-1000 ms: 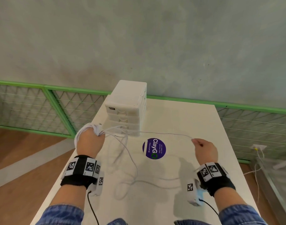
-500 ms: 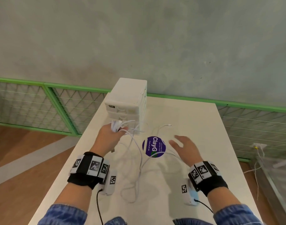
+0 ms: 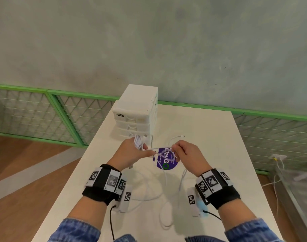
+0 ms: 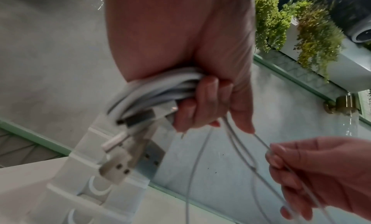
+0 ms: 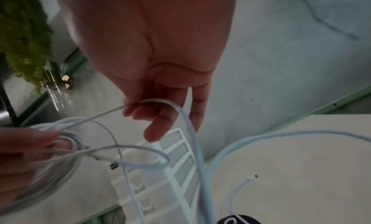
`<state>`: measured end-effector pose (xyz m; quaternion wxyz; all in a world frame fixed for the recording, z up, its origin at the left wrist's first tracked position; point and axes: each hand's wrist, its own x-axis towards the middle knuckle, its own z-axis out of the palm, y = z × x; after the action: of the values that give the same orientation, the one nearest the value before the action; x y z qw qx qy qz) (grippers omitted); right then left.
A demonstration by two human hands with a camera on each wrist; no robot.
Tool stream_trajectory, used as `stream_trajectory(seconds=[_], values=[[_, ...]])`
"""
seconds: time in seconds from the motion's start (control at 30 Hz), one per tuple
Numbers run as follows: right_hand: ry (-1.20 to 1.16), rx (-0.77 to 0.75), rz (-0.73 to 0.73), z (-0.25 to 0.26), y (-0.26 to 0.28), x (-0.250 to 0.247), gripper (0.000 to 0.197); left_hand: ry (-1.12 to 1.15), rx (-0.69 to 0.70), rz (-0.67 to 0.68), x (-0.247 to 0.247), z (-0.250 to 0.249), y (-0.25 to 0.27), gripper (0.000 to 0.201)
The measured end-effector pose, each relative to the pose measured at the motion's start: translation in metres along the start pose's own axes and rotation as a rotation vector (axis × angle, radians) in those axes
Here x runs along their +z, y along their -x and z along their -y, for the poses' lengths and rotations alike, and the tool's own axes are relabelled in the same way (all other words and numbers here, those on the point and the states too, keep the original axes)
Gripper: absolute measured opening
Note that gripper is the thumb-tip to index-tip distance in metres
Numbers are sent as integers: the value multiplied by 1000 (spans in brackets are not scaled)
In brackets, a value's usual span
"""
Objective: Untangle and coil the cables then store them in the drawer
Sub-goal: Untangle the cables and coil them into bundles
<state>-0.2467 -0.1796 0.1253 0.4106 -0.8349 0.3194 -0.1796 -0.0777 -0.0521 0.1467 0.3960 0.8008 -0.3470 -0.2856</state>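
My left hand [image 3: 131, 152] grips a bundle of white cable coils [image 3: 138, 142] just in front of the white drawer unit [image 3: 136, 110]. In the left wrist view the coils [image 4: 158, 87] lie under my curled fingers [image 4: 198, 103], with USB plugs [image 4: 114, 165] hanging below. My right hand [image 3: 184, 152] pinches a loose strand of the white cable [image 3: 160, 147] running from the bundle; the right wrist view shows that strand [image 5: 176, 110] looped over the fingers [image 5: 160, 116]. More cable [image 3: 165, 203] trails in loops on the table, one free plug end [image 3: 182, 136] lying behind my right hand.
A purple round sticker [image 3: 165, 158] marks the white table [image 3: 227, 154] under my hands. The drawer unit's drawers look closed. Green mesh fencing [image 3: 44, 116] runs behind the table, beneath a grey wall. Wooden floor lies to the left, and a wall socket with wires [image 3: 278, 158] to the right.
My left hand carried the coil from the table's left edge to the drawer unit. My right hand let go of the far strand, opened, then moved in and pinched the cable close to the left hand.
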Motion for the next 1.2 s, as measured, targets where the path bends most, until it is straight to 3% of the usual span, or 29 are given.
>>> stream_trajectory(seconds=[0.1,0.2,0.3,0.43,0.53,0.63,0.83,0.93,1.1,1.2], values=[[-12,70,-78,-14,-2,-7,22,9,40,64,1,-6,2,24],[-102,17,-141,-13,0,-11,17,23,81,129,3,-13,6,17],[-150,-77,-38,-3,0,-2,27,-22,149,207,10,-18,10,16],[-233,-56,39,4,2,5,12,-31,172,207,10,-20,13,22],[-196,40,-65,-12,-2,-7,17,31,147,140,2,-18,12,23],[-102,204,-210,-49,-6,-22,16,82,98,-18,-9,-13,7,15],[21,588,-345,-123,10,-44,19,49,65,-246,-31,-1,-1,15],[36,665,-402,-138,17,-54,20,45,69,-323,-40,6,-5,23],[141,624,-410,-111,8,-44,31,15,92,-282,-22,-8,-3,24],[167,353,-455,-70,3,-38,39,4,133,-243,-9,-19,-2,22]])
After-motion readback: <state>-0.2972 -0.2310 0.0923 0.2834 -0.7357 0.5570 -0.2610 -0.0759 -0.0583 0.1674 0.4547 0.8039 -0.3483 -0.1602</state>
